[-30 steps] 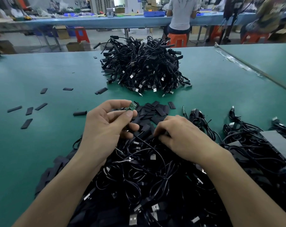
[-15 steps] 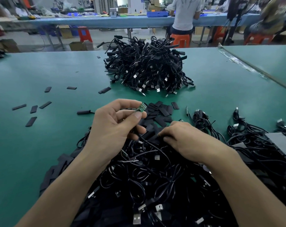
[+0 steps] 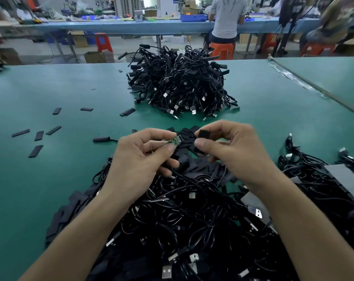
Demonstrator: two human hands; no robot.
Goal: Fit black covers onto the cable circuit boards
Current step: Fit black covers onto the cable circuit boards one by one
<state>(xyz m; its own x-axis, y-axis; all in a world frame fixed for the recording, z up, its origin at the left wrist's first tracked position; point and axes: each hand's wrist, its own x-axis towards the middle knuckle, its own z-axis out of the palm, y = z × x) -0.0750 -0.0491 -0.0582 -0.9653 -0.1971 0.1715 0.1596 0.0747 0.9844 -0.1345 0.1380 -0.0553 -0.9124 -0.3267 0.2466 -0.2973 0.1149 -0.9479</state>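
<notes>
The green circuit board (image 3: 175, 141) is pinched in the left hand (image 3: 139, 159). The right hand (image 3: 233, 151), earlier laid on the cable pile (image 3: 192, 220), is now raised beside it, and a black cover (image 3: 203, 134) is pinched in its fingertips.

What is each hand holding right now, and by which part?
Left hand pinches the green circuit board at its cable end; right hand pinches a black cover at its middle.

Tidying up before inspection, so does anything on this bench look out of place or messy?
Yes. Several black covers lie scattered on the green table, well left of the cover pile. At the far right, clear tape along the table seam looks crumpled and lifting.
</notes>
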